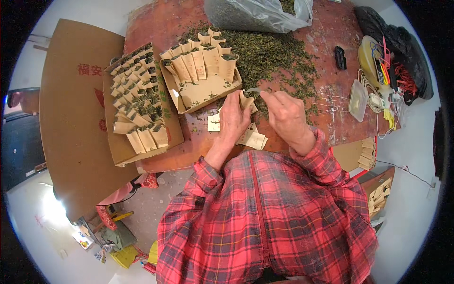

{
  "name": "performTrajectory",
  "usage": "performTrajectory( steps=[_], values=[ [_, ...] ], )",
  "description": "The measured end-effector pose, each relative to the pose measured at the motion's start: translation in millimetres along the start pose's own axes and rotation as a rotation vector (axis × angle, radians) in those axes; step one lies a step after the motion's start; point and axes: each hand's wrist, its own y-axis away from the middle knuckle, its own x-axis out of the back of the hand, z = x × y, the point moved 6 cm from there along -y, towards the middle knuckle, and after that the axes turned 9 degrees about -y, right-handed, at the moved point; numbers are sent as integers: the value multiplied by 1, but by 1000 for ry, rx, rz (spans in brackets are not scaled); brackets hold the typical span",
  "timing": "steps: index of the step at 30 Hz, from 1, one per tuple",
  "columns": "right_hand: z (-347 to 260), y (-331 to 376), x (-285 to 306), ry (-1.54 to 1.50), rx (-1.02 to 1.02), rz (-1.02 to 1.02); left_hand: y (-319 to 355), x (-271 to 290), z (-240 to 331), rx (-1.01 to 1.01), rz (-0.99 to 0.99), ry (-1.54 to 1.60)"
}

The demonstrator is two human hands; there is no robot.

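Plaid jacket [255, 203] is filling the foreground. Left hand [234, 119] is gripping a bag [247, 102] just beside the box [190, 94]; right hand [287, 114] is pinching a translucent scoop [254, 90] near its mouth. Leaf-filled bags [196, 64] are standing boxed; loose leaves [270, 53] are covering the tabletop [326, 42] beyond.

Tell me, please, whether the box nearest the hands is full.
Partly: paper bags stand at the far side of the box, not the near.

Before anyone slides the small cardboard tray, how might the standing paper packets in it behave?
The standing packets would probably tip toward the open near part of the tray, where nothing braces them. Looking like thin paper, they may crumple if squeezed. Leaves showing at their open tops could well spill.
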Motion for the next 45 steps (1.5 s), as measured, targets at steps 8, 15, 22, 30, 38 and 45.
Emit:
performTrajectory(
  steps=[8,15,22,30,38,45],
  values=[
    [6,1,-18,-29,-18,-56,-6,-6,-5,58,-36,35],
    [0,-2,-10,-24,37,-44,-1,-4,-9,41,27,32],
    [-3,4,-7,-84,106,-23,3,1,1,13,152,73],
    [-7,2,-11,-60,133,-44,7,4,-3,3,107,95],
    [-19,0,-20,-121,110,-89,10,6,-6,19,156,98],
    [-18,0,-24,-161,89,-96,16,8,-6,9,169,55]
  ],
)
